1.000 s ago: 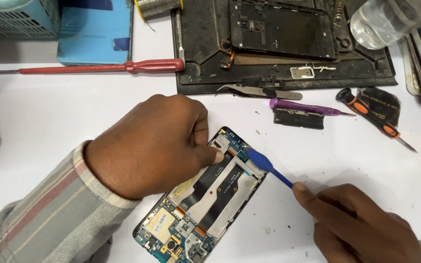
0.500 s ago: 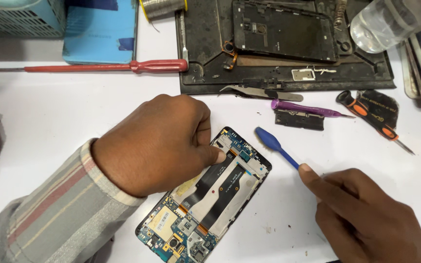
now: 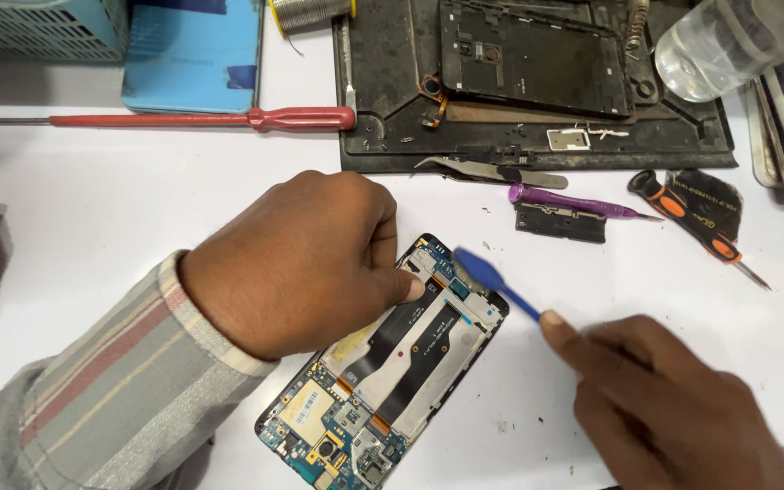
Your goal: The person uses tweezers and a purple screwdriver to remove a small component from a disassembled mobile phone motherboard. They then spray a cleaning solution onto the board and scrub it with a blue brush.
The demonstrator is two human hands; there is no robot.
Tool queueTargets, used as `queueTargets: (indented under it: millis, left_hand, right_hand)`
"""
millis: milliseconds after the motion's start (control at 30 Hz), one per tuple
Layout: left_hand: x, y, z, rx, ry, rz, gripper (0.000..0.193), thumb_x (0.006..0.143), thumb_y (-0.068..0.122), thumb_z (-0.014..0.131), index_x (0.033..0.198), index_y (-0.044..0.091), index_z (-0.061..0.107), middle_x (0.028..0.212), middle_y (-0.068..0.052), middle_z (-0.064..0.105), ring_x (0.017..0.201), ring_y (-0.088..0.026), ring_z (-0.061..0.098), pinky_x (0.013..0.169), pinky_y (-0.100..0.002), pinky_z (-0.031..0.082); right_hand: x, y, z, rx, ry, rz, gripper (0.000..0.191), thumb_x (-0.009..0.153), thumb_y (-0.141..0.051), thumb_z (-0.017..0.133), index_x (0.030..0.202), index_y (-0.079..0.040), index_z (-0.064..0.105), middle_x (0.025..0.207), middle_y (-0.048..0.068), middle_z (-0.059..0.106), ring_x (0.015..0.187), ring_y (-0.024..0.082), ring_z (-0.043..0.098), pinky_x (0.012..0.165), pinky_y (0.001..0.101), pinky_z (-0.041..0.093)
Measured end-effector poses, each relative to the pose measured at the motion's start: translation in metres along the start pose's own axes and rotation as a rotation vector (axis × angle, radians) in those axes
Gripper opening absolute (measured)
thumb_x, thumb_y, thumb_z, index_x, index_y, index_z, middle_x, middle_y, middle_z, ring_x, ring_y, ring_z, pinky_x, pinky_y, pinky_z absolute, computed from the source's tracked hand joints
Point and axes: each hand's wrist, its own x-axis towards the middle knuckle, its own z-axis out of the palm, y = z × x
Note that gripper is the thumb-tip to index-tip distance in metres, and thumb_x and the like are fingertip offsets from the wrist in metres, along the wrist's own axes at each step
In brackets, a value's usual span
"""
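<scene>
White bench point(image 3: 138, 209) fills the frame, with one opened phone, its back cover off and circuit boards and flat cables bared point(image 3: 392, 363), lying slantwise at lower centre. One left hand point(image 3: 306, 259) rests curled on the phone's upper left edge, its grip nearly closed, thumb tip pressing the board near the top. One right hand point(image 3: 673, 408), at lower right, pinches a blue plastic pry tool point(image 3: 494, 281) in a tight grip; the tool's flat blade hovers over the phone's top right corner. Above them lie one purple-handled screwdriver point(image 3: 573, 200) touching a small black part point(image 3: 560, 223), one orange-and-black screwdriver point(image 3: 696, 213), one pair of metal tweezers point(image 3: 487, 171), and one long red-handled screwdriver point(image 3: 201, 119). One dark work mat point(image 3: 392, 91) at upper centre carries a black phone frame point(image 3: 528, 59).
</scene>
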Motion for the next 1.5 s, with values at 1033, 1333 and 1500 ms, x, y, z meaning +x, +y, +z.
queueTargets:
  millis: [1033,1333,1500]
  left_hand:
    - [-0.002,-0.007,0.002,-0.025,0.014,0.01,0.032,0.08,0.033,0.084,0.07,0.008,0.068,0.068,-0.01,0.07,0.068,-0.023,0.071,0.069,-0.037,0.056]
    - [-0.005,-0.004,0.0,-0.017,0.004,-0.002,0.033,0.081,0.034,0.085,0.07,0.008,0.068,0.069,-0.011,0.07,0.068,-0.023,0.071,0.07,-0.037,0.056]
    - [-0.005,-0.003,-0.002,-0.008,-0.003,-0.001,0.032,0.081,0.034,0.084,0.071,0.009,0.068,0.069,-0.009,0.07,0.069,-0.022,0.07,0.07,-0.037,0.056]
  right_hand:
    - [0.004,-0.011,0.0,0.031,0.072,-0.037,0.055,0.085,-0.008,0.068,0.138,-0.02,0.073,0.103,0.0,0.067,0.072,0.008,0.068,0.065,0.0253,0.053]
    - [0.001,-0.005,0.0,0.018,0.098,0.065,0.056,0.086,-0.005,0.067,0.139,-0.021,0.074,0.099,0.0,0.067,0.071,0.009,0.067,0.063,0.0257,0.053]
    - [-0.006,0.003,0.005,0.045,0.036,-0.009,0.054,0.087,-0.011,0.067,0.139,-0.024,0.074,0.098,-0.004,0.066,0.073,0.004,0.066,0.067,0.0229,0.052]
